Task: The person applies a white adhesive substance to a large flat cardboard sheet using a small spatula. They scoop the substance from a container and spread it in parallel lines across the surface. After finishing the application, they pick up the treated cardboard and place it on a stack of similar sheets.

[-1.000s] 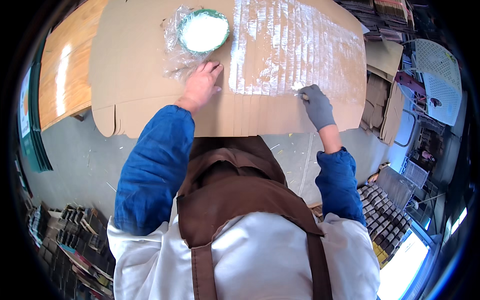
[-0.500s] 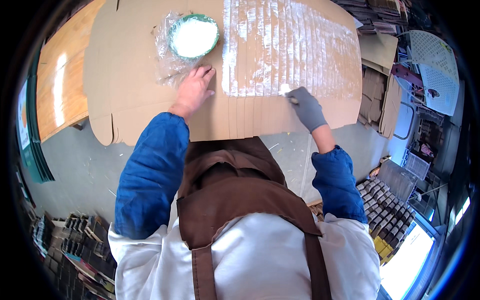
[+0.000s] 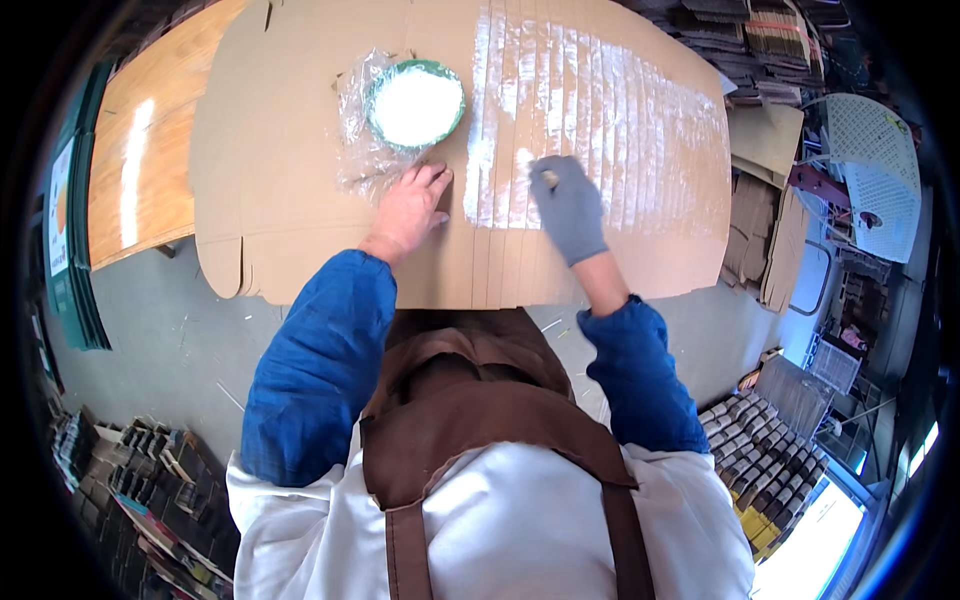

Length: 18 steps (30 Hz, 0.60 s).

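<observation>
My left hand (image 3: 410,213), bare, rests on the brown cardboard sheet (image 3: 270,180) with its fingers stretched out, just below a green-rimmed bowl (image 3: 462,100) of white paste. Crumpled clear plastic film (image 3: 357,125) lies around the bowl's left side. My right hand (image 3: 572,205), in a grey glove, is closed around what looks like a small brush (image 3: 525,160); its tip is white with paste and most of its handle is hidden. It is over a row of narrow cardboard strips (image 3: 600,130), side by side and streaked with white paste. Their near ends are bare brown.
An orange-brown wooden table (image 3: 165,130) stands at the left, beside dark green panels (image 3: 82,270). Stacked cardboard (image 3: 780,40) and a white perforated basket (image 3: 875,180) are on the right. Bundled pieces (image 3: 770,450) fill the lower right, above the grey floor (image 3: 190,340).
My right hand has swept left and slightly away from me across the strips with the brush. My left hand stays in place below the bowl; the whole view has shifted a little.
</observation>
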Each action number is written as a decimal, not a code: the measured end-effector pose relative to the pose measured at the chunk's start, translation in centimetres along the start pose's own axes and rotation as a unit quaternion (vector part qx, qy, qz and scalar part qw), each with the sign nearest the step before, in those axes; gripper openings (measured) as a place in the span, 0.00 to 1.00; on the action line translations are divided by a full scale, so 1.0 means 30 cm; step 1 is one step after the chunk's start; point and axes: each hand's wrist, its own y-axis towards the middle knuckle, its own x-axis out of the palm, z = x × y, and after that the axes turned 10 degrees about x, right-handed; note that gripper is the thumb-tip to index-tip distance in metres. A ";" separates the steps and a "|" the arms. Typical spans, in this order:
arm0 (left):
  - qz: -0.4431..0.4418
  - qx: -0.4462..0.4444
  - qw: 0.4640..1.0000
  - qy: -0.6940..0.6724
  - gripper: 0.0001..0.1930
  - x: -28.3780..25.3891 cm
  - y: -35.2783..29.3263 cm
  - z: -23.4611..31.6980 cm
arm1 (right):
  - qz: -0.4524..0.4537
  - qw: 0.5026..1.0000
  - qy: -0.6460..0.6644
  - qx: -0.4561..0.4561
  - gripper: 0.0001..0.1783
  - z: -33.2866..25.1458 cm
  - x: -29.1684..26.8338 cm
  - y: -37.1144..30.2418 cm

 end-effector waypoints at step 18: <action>-0.016 -0.027 0.999 -0.027 0.35 -0.025 -0.005 0.014 | 0.021 0.988 0.136 -0.069 0.13 -0.391 0.101 0.342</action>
